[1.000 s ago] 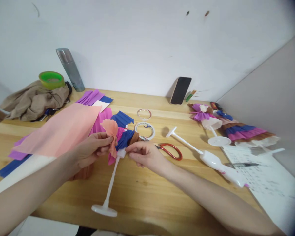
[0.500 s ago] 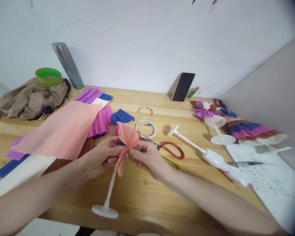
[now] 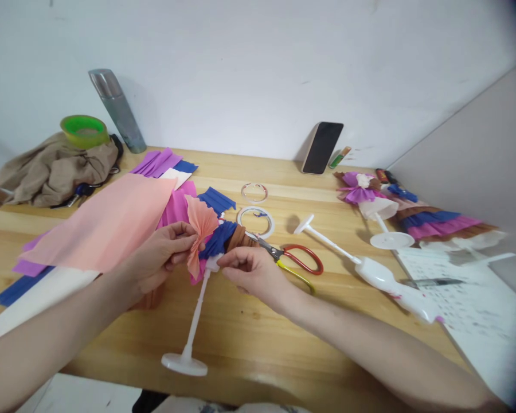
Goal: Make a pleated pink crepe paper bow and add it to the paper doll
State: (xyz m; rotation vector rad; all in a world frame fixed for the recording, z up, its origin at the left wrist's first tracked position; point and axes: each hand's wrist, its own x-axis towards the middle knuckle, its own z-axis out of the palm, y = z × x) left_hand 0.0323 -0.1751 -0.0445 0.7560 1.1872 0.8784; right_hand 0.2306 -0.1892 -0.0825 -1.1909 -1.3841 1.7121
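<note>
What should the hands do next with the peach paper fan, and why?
Probably press the peach paper fan down against the blue pleats: the left hand pinches it just beside them, while the right hand steadies the white stand.

The printed sheet (image 3: 464,298) shows dark marks (too blurred to read)

I see a wooden table (image 3: 258,321). On it at ten o'clock lie a pink paper sheet (image 3: 103,223) and a beige cloth (image 3: 51,169); near centre, two tape rings (image 3: 256,221) and red-handled scissors (image 3: 293,259); at two o'clock a phone (image 3: 322,147); at three, printed paper (image 3: 468,310).
</note>
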